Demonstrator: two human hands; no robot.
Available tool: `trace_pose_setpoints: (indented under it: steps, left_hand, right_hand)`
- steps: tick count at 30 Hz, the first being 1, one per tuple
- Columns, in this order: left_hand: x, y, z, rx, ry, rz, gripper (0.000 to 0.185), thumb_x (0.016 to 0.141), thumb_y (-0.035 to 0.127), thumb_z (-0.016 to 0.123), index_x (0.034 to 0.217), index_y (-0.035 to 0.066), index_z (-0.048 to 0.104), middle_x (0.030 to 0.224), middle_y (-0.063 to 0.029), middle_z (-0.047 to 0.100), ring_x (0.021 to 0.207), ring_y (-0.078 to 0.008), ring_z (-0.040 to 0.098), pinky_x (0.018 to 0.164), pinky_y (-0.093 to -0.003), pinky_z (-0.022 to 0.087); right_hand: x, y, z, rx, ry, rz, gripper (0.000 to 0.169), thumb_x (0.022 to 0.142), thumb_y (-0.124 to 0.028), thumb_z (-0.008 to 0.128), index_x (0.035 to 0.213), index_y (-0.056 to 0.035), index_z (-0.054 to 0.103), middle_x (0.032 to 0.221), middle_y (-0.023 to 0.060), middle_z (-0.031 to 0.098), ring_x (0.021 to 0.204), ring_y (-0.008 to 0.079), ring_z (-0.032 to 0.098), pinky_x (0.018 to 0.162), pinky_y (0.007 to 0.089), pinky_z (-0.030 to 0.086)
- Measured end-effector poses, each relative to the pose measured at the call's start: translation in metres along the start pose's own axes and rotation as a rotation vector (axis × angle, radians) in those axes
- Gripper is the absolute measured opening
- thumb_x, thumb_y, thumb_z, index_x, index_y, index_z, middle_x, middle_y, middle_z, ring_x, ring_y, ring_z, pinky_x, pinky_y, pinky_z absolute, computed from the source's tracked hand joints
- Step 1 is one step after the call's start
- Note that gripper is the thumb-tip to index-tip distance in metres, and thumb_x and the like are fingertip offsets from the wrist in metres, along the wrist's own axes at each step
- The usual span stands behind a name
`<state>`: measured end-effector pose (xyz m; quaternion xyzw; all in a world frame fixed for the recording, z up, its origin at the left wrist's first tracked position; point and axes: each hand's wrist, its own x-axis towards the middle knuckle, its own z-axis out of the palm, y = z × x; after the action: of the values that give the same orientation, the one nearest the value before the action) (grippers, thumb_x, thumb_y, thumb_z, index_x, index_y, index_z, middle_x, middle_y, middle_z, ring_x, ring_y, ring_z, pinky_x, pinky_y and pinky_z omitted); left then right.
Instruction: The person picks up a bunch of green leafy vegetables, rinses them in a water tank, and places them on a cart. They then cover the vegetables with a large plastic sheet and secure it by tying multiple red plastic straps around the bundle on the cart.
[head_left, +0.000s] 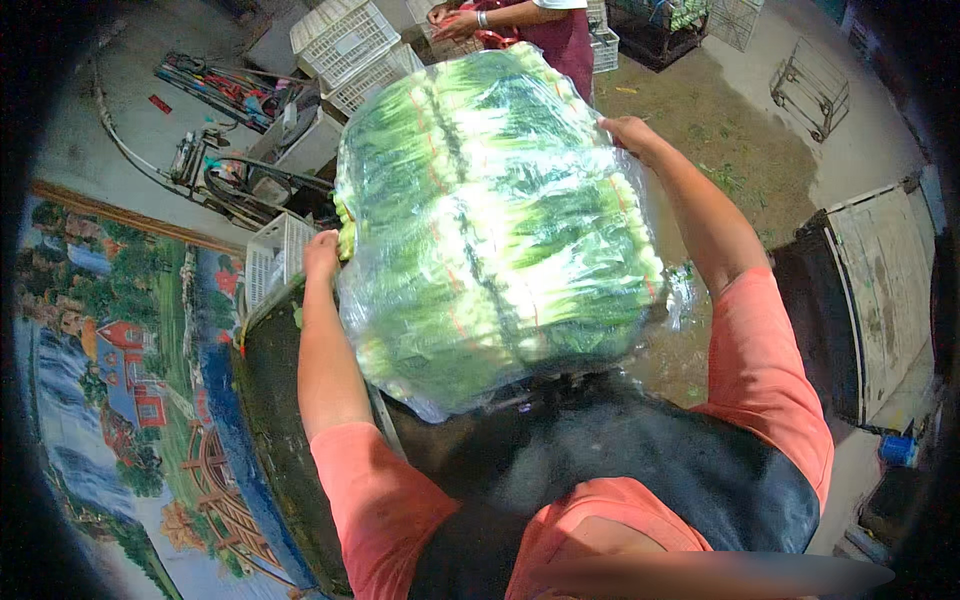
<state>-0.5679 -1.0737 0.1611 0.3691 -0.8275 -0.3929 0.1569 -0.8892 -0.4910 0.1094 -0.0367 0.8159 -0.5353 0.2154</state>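
Note:
Before me is a large stack of green vegetables (397, 247), with pale stem ends and red ties, covered in clear plastic film. The bunches lie in rows, and light glares off the film. My left hand (321, 255) grips its left side, close to some yellow-green stem ends that stick out. At the far right edge, my right hand (634, 136) holds the stack with the thumb on the film. The fingers of both hands are partly hidden by the stack. What bears its weight underneath is hidden too.
Beyond the stack stands a person in a dark red apron (566, 45). White plastic crates (349, 37) are piled at the back left, near a tool rack (225, 90). A dark wet counter (281, 390) runs along my left. A folding metal cart (810, 90) stands far right on wet floor.

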Motion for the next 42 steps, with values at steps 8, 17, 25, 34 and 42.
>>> trace_pose_setpoints:
  steps: [8,17,25,34,42]
  left_hand:
    - [0.051,0.036,0.046,-0.168,-0.270,-0.180,0.010,0.083,0.011,0.062,0.081,0.002,0.064,0.072,-0.0052,0.061,0.063,-0.0183,0.057,0.057,-0.0374,0.045]
    - [0.116,0.108,-0.056,-0.540,0.064,0.133,0.007,0.091,0.009,0.055,0.096,0.004,0.056,0.071,-0.0064,0.059,0.053,-0.0130,0.053,0.046,-0.0260,0.045]
    - [0.209,0.083,-0.067,0.041,0.389,0.688,0.009,0.089,0.012,0.064,0.091,0.005,0.059,0.078,-0.0056,0.061,0.062,-0.0151,0.055,0.057,-0.0323,0.045]
    - [0.168,-0.035,0.038,0.367,0.218,0.222,0.043,0.088,0.045,0.064,0.089,0.002,0.062,0.089,-0.0186,0.061,0.083,-0.0359,0.058,0.079,-0.0467,0.044]
    - [0.086,-0.030,0.027,0.022,-0.035,-0.097,0.058,0.095,0.044,0.057,0.142,0.013,0.043,0.129,-0.0089,0.056,0.112,-0.0252,0.055,0.087,-0.0411,0.044]
  right_hand:
    - [0.018,-0.027,-0.009,0.151,-0.098,-0.126,0.009,0.086,-0.019,0.067,0.085,-0.0117,0.062,0.073,-0.0041,0.056,0.063,0.0075,0.048,0.055,0.0269,0.038]
    - [0.021,-0.132,-0.044,0.445,-0.110,-0.370,0.028,0.089,-0.012,0.062,0.116,-0.0070,0.058,0.099,0.0027,0.068,0.071,0.0056,0.057,0.063,0.0212,0.047]
    - [0.122,-0.135,-0.040,0.535,0.198,-0.520,0.028,0.089,-0.002,0.059,0.116,-0.0020,0.065,0.098,0.0027,0.067,0.078,0.0113,0.058,0.070,0.0245,0.047]
    - [0.157,0.010,0.026,-0.143,0.219,-0.400,0.031,0.083,-0.024,0.067,0.105,-0.0012,0.069,0.093,0.0126,0.071,0.079,0.0201,0.067,0.076,0.0349,0.051]
    - [0.065,0.046,-0.055,0.041,0.067,0.030,0.064,0.091,-0.040,0.064,0.141,-0.0057,0.043,0.090,0.0070,0.063,0.076,0.0162,0.061,0.059,0.0298,0.048]
